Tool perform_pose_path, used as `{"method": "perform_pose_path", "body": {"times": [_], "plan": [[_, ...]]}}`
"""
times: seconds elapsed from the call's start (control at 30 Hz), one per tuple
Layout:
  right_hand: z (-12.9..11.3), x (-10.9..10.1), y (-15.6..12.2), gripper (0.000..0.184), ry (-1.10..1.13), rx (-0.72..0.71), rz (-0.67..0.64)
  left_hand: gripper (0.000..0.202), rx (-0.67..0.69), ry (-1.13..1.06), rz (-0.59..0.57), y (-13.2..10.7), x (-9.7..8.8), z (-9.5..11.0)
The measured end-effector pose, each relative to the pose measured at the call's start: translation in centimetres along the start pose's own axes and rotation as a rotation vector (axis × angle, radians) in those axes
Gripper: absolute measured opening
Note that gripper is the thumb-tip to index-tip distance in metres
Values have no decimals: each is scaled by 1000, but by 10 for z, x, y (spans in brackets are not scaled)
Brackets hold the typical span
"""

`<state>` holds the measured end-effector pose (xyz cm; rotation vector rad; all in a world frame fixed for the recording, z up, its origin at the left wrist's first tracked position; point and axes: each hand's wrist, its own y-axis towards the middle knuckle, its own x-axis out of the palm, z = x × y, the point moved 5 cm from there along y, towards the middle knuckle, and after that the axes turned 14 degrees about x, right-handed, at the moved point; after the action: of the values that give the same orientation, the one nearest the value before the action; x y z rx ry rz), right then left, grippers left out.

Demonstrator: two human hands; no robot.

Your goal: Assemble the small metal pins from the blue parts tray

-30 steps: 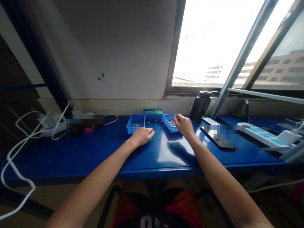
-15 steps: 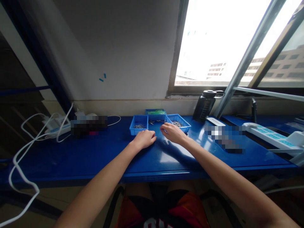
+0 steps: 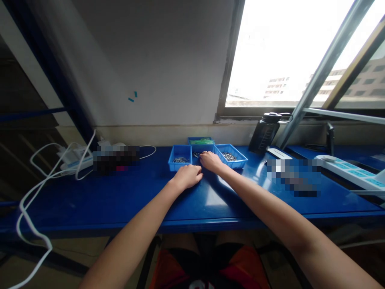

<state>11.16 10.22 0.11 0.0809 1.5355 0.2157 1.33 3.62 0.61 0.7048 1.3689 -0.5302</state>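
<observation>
My left hand (image 3: 189, 176) rests on the blue table just in front of the left blue bin (image 3: 172, 161), its fingers curled in; whatever they may hold is hidden. Farther forward, my right hand (image 3: 210, 161) reaches between the bins to a small heap of dark metal pieces (image 3: 196, 154) lying on the table. Its fingers are bent down and close together at the heap, with the tips out of sight. Thin silvery metal pieces (image 3: 180, 160) lie in the left bin. More of them (image 3: 229, 157) fill part of the right blue bin (image 3: 243, 160).
Behind the heap, a third blue bin (image 3: 190, 140) holds green items (image 3: 202, 141). A black bottle (image 3: 264, 133) stands by the window at right. White power strips lie on the right (image 3: 349, 168) and left (image 3: 78, 162), with white cables (image 3: 27, 216) hanging at left.
My right hand has moved forward and left, down to the loose metal pieces between the bins. My left hand stays curled near the left bin. The view has shifted slightly.
</observation>
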Motion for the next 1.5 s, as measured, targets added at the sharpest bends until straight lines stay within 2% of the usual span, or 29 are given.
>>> {"method": "perform_pose_path", "body": {"times": [0.17,0.3,0.47,0.57,1.0,1.17,1.3,1.5], "plan": [[3,-1,5,30,26,51,75,27,-1,-4,3,1,0,0],[5,2,8,32,19,53,32,27,-5,0,0,1,2,1],[6,2,8,34,20,83,76,27,3,-7,0,2,3,1],[8,5,9,31,5,110,47,27,1,-8,3,3,3,1],[7,4,10,32,-17,64,31,27,-3,-8,-2,3,2,3],[12,2,11,32,-8,118,76,27,10,-1,2,3,2,3],[15,2,12,31,-9,104,49,27,5,-11,4,2,2,3],[13,-5,2,29,-1,68,63,27,1,-24,0,2,2,2]]}}
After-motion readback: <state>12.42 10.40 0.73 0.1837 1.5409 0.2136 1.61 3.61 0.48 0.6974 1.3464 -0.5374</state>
